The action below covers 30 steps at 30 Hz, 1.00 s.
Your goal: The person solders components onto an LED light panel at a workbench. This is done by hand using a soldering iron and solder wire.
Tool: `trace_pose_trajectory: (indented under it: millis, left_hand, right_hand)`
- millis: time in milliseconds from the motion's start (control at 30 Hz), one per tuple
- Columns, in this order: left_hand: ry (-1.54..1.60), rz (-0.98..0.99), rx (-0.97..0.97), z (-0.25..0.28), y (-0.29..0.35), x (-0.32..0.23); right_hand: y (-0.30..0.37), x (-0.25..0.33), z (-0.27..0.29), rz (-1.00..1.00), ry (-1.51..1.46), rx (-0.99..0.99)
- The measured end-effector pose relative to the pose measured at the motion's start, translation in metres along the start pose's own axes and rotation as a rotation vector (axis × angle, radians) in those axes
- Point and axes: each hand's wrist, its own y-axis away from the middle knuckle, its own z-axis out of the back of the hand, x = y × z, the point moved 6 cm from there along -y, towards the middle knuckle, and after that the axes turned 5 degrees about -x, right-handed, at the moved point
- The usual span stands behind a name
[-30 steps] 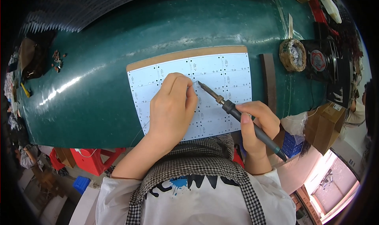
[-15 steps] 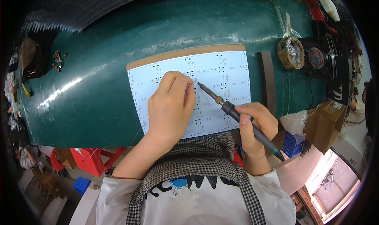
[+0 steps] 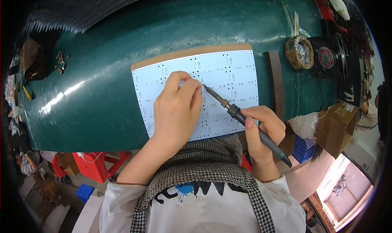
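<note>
A white panel of circuit boards [image 3: 222, 120] lies on a brown backing board [image 3: 183, 57] on the green table. My right hand [image 3: 264, 131] grips a soldering iron [image 3: 235, 111] by its dark handle, slanting up to the left. Its tip meets the panel's upper middle, close to my left fingertips. My left hand [image 3: 175, 108] is closed in a pinch over the panel. A thin solder wire [image 3: 148, 131] shows beside the left wrist; its end at the fingertips is too fine to make out. The left hand hides part of the panel.
Right of the panel lies a dark brown bar [image 3: 276, 84]. Beyond it stand a round tub [image 3: 290, 60] with silvery contents and a black device [image 3: 326, 57]. Small brown parts [image 3: 61, 62] lie at the left. Stacked panels [image 3: 94, 6] fill the far left.
The right hand and soldering iron have shifted slightly up and left. The left hand stays nearly in place, its fingertips still beside the iron's tip.
</note>
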Motion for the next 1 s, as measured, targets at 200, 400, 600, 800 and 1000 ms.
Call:
trace_pose_trajectory:
  millis: [200,400,600,800,1000]
  left_hand:
    - [0.047,0.064,0.154,0.004,0.016,-0.009]
    - [0.065,0.034,0.069,0.001,0.022,-0.004]
    - [0.037,0.012,0.052,-0.001,0.022,-0.004]
    - [0.041,0.023,0.05,0.0,0.023,-0.002]
    - [0.047,0.062,0.163,0.006,0.033,-0.014]
  right_hand:
    - [0.011,0.001,0.011,0.0,0.005,-0.025]
    - [0.015,0.001,0.008,0.02,-0.003,-0.01]
    - [0.017,0.001,0.006,0.025,-0.004,-0.003]
    - [0.022,0.005,0.007,-0.002,0.005,-0.002]
    - [0.031,0.009,0.017,0.017,0.028,-0.022]
